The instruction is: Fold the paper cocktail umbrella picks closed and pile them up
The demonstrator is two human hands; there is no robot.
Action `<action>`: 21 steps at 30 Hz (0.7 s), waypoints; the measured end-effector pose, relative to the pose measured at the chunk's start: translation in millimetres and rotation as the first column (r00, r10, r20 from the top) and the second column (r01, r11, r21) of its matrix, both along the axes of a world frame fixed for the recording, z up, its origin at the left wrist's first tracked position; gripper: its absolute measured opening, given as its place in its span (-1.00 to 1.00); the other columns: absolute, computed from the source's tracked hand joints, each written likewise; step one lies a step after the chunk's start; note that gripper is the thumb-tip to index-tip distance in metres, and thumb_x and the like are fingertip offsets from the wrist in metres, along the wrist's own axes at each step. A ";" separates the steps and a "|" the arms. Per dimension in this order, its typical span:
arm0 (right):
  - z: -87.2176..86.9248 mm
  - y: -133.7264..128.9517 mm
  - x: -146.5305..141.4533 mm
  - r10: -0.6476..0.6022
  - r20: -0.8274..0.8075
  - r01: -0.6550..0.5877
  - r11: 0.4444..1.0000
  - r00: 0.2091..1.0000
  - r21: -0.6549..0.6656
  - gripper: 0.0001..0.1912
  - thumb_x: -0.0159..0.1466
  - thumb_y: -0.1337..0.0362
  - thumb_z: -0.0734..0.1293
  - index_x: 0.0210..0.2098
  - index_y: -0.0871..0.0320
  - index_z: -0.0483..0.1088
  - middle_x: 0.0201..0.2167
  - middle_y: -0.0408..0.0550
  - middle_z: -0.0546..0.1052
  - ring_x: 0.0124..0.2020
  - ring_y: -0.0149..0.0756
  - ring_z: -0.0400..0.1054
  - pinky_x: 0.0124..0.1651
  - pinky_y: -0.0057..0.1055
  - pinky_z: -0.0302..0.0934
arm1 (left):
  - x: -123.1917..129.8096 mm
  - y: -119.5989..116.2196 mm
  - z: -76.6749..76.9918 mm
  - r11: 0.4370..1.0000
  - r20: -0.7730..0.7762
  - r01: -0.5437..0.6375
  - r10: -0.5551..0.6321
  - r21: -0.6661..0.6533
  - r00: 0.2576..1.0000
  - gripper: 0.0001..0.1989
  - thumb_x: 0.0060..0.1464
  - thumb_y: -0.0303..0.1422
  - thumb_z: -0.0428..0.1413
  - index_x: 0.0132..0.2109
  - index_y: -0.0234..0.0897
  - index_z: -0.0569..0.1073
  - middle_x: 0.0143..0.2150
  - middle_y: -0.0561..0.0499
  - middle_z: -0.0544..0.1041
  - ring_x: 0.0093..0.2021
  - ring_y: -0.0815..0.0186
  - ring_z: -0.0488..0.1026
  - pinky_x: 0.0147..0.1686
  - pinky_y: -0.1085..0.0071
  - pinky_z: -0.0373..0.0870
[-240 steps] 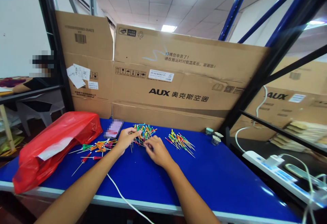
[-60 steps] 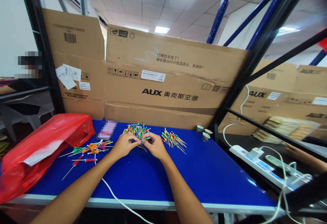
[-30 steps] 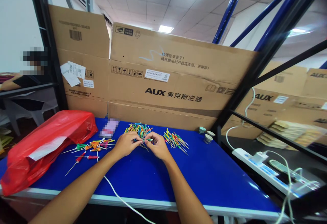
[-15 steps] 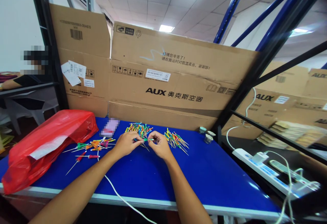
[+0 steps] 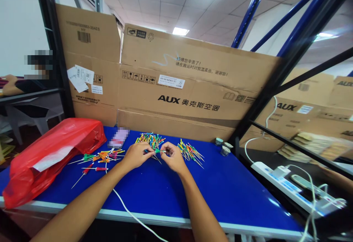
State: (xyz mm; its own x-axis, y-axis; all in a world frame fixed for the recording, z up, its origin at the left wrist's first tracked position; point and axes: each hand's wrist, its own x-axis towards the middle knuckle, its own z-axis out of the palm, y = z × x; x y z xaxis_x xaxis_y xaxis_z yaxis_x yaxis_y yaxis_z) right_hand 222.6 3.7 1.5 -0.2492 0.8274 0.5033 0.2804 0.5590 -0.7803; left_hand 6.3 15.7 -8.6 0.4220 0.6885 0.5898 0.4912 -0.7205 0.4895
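A small green paper cocktail umbrella (image 5: 157, 151) is pinched between both hands above the blue table. My left hand (image 5: 138, 155) is closed on one end of it, thumb against fingertips. On its other end are the closed fingertips of my right hand (image 5: 172, 156). Just behind the hands lies a pile of folded cocktail umbrellas (image 5: 150, 138) on wooden sticks, partly covered by my fingers. To the right of my right hand is a second bunch of folded umbrellas (image 5: 190, 151). Several looser, partly spread umbrellas (image 5: 103, 156) lie left of my left forearm.
A red plastic bag (image 5: 63, 142) fills the table's left end, beside a blurred phone-like object (image 5: 119, 138). Three small tubs (image 5: 225, 148) stand at the back right. A white cable (image 5: 125, 206) crosses the front edge. Cardboard (image 5: 176, 87) walls the back; a power strip (image 5: 286, 187) is at right.
The green paper between my fingertips is a little wider and more visible now. Both hands stay almost in place. The view has shifted slightly.
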 end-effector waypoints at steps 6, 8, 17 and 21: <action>0.9 -0.5 0.1 0.006 -0.035 -0.006 1.000 0.999 -0.001 -0.87 0.14 0.23 0.39 -0.41 0.14 0.38 -0.49 -0.13 0.40 -0.46 -0.35 0.22 -0.39 -0.44 0.18 | 0.2 0.0 0.9 1.000 0.007 0.014 -0.014 -0.004 1.000 -0.90 0.14 -0.27 0.22 -0.25 -0.16 0.60 -0.28 0.03 0.61 -0.29 0.28 0.51 -0.26 0.41 0.33; 0.8 -1.2 -0.3 0.013 -0.039 -0.013 1.000 0.999 -0.004 -0.85 0.14 0.21 0.39 -0.40 0.14 0.37 -0.48 -0.13 0.40 -0.46 -0.35 0.22 -0.39 -0.44 0.18 | 0.0 0.1 0.9 1.000 0.002 0.010 -0.010 0.001 1.000 -0.89 0.14 -0.26 0.21 -0.25 -0.16 0.60 -0.29 0.03 0.60 -0.30 0.28 0.51 -0.27 0.41 0.33; -1.2 -1.7 -1.3 0.026 0.035 -0.026 1.000 0.999 -0.013 -0.81 0.21 0.13 0.40 -0.34 0.13 0.43 -0.42 -0.09 0.47 -0.42 -0.31 0.30 -0.35 -0.41 0.23 | -1.7 0.8 -0.7 1.000 -0.007 0.020 -0.020 0.008 1.000 -0.91 0.14 -0.29 0.22 -0.25 -0.16 0.60 -0.31 0.04 0.59 -0.32 0.29 0.49 -0.27 0.41 0.33; 1.0 -1.0 1.3 -0.005 0.041 0.004 1.000 0.999 0.016 -0.85 0.20 0.18 0.38 -0.39 0.13 0.42 -0.46 -0.10 0.47 -0.44 -0.31 0.28 -0.36 -0.41 0.22 | -1.8 0.8 0.6 1.000 0.011 0.028 -0.028 -0.002 1.000 -0.91 0.13 -0.29 0.22 -0.24 -0.15 0.60 -0.28 0.05 0.60 -0.31 0.30 0.50 -0.27 0.41 0.33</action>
State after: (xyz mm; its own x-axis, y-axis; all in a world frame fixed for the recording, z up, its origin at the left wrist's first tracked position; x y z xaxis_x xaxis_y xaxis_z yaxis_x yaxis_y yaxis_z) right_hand 223.9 2.7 2.4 -0.2663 0.8205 0.5059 0.3148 0.5701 -0.7589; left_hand 4.6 16.5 -8.1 0.4347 0.6778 0.5930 0.4658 -0.7327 0.4961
